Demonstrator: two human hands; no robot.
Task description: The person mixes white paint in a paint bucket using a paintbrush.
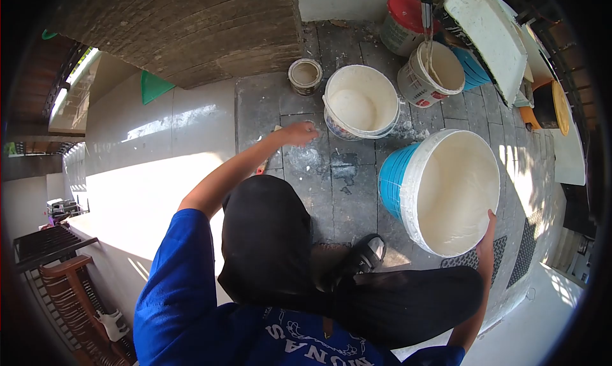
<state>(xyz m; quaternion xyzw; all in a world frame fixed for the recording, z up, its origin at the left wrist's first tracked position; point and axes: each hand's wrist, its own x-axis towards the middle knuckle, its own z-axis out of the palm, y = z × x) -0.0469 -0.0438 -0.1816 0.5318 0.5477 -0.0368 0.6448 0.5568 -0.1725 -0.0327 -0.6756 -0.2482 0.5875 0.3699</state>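
Observation:
My right hand [488, 231] grips the near right rim of a large blue bucket [396, 181], which is tilted so its pale, whitish inside faces up. Out over the floor, my left hand [299, 134] is closed; its fingers are curled and what they hold, if anything, is hidden. Just beyond it stands a white bucket [338, 127] with a wire handle and pale material inside. A tool with a red handle [262, 167] lies on the tiles, partly covered by my left forearm.
A small can [305, 77] stands beside the wooden surface [210, 35]. Farther back are a bucket with a mixing rod [417, 79], a red-lidded bucket [396, 31] and a white board [488, 35]. White smears mark the grey tiles [354, 200]. A black-yellow container [553, 108] sits far right.

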